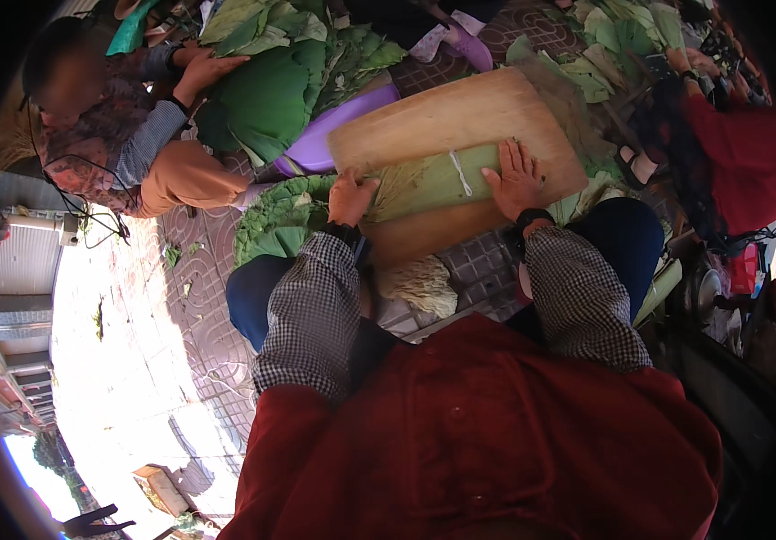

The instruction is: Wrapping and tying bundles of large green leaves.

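Observation:
A long, flat bundle of green leaves (424, 183) lies across a wooden board (460, 112) in front of my knees. A thin white strip (461, 173) crosses the bundle near its middle. At the bundle's left end, my left hand (350, 198) is closed on the leaves, thumb toward the middle. My right hand (515, 183) lies flat over the right end, fingers stretched away from me. Its palm hides that part of the leaves.
Large loose leaves (284, 211) lie left of the board, by a purple basin (325, 135). A co-worker (118, 135) at the left handles big green leaves (271, 94). Another person in red (743, 162) sits at the right. A pale crumpled bundle (419, 286) lies between my knees.

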Tool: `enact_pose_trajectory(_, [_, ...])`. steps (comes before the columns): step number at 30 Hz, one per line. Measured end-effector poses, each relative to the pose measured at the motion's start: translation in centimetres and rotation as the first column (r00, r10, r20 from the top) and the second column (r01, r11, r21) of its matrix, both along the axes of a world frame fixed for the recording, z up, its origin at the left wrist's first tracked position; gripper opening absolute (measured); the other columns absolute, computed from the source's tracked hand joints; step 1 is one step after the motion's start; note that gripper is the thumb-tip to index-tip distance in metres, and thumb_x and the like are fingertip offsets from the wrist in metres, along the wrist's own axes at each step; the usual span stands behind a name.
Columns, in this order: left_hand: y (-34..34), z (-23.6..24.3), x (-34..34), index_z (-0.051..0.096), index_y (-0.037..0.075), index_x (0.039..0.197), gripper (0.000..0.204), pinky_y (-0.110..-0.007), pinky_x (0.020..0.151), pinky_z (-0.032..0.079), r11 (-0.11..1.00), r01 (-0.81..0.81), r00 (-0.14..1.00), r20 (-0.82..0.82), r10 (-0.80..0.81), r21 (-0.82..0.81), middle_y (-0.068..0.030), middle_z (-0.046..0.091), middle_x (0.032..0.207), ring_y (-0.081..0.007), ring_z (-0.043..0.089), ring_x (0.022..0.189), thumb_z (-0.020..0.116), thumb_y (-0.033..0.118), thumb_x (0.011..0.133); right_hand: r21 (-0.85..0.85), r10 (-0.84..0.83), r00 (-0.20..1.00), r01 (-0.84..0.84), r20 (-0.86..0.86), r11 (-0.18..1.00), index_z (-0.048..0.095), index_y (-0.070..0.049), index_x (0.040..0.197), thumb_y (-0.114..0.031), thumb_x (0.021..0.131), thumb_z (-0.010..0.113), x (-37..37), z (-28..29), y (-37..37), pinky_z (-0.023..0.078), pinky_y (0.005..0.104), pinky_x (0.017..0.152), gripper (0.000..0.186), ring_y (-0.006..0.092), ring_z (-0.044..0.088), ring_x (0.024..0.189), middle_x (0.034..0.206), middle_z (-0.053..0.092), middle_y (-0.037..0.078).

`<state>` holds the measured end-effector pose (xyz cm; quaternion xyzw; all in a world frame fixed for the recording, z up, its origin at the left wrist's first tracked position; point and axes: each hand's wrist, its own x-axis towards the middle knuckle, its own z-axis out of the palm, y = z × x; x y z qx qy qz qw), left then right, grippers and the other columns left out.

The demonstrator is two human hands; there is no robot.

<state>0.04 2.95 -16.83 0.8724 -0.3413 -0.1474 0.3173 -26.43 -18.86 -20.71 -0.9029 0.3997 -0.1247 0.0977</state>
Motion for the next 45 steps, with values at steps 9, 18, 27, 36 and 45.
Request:
enact_pose_trajectory(9, [0.0, 0.9, 0.9, 0.068, 0.002, 0.097, 0.020, -0.034, 0.069, 0.055, 0.985, -0.148, 0.597, -0.802, 0.014, -0.093, -0.0045, 0.066, 0.079, -0.0164, 0.067, 0.078, 0.070, 0.020, 0.089, -0.114, 0.034, 0.998, -0.028, 0.051, 0.993, 0.035, -0.010, 0.151, -0.054, 0.095, 0.051, -0.2, 0.6, -0.3, 0.011, 0.0584, 0.119, 0.073, 0.0326, 0.019, 0.149, 0.159, 0.029, 0.009])
enact_pose_trajectory(18, [0.0, 4.0, -2.5, 0.069, -0.001, 0.103, 0.016, -0.035, 0.072, 0.056, 0.936, -0.211, 0.507, -0.851, -0.141, -0.281, -0.0080, 0.069, 0.098, -0.0194, 0.068, 0.082, 0.065, 0.009, 0.091, 0.356, 0.134, 0.843, -0.357, 0.520, 0.864, 0.051, 0.000, 0.133, -0.027, 0.084, 0.071, 4.8, 11.1, 5.4, 0.043, 0.0429, 0.105, 0.059, 0.0371, 0.054, 0.123, 0.140, 0.051, 0.019])
enact_pose_trajectory(27, [-0.8, 2.8, -5.2, 0.072, -0.005, 0.083, 0.019, -0.030, 0.063, 0.053, 0.967, 0.209, 0.894, -0.371, -0.250, -0.149, -0.0124, 0.069, 0.079, -0.0174, 0.067, 0.072, 0.074, 0.014, 0.081, 0.506, 0.320, 0.887, -0.455, 0.333, 0.733, 0.060, -0.001, 0.123, -0.023, 0.080, 0.072, 6.4, 6.6, 9.6, 0.047, 0.0453, 0.096, 0.050, 0.0398, 0.059, 0.112, 0.120, 0.063, 0.024])
enact_pose_trajectory(36, [0.8, 1.0, -5.3, 0.065, 0.004, 0.095, 0.020, -0.034, 0.067, 0.056, 0.997, -0.014, 0.638, -0.768, -0.052, -0.080, -0.0052, 0.066, 0.085, -0.0181, 0.065, 0.075, 0.071, 0.022, 0.089, 0.250, 0.430, 0.859, -0.496, 0.276, 0.831, 0.074, -0.013, 0.098, -0.024, 0.078, 0.070, 6.2, 4.6, 9.6, 0.051, 0.0467, 0.086, 0.023, 0.0379, 0.063, 0.100, 0.106, 0.064, 0.020])
enact_pose_trajectory(45, [1.2, 0.7, -5.8, 0.063, 0.004, 0.098, 0.020, -0.035, 0.069, 0.057, 0.993, -0.098, 0.543, -0.840, -0.002, -0.065, -0.0065, 0.067, 0.087, -0.0191, 0.067, 0.075, 0.069, 0.022, 0.091, 0.306, 0.335, 0.923, -0.380, 0.189, 0.873, 0.075, -0.018, 0.094, -0.032, 0.077, 0.070, 6.3, 4.8, 10.7, 0.051, 0.0434, 0.084, 0.022, 0.0329, 0.063, 0.099, 0.107, 0.062, 0.013])
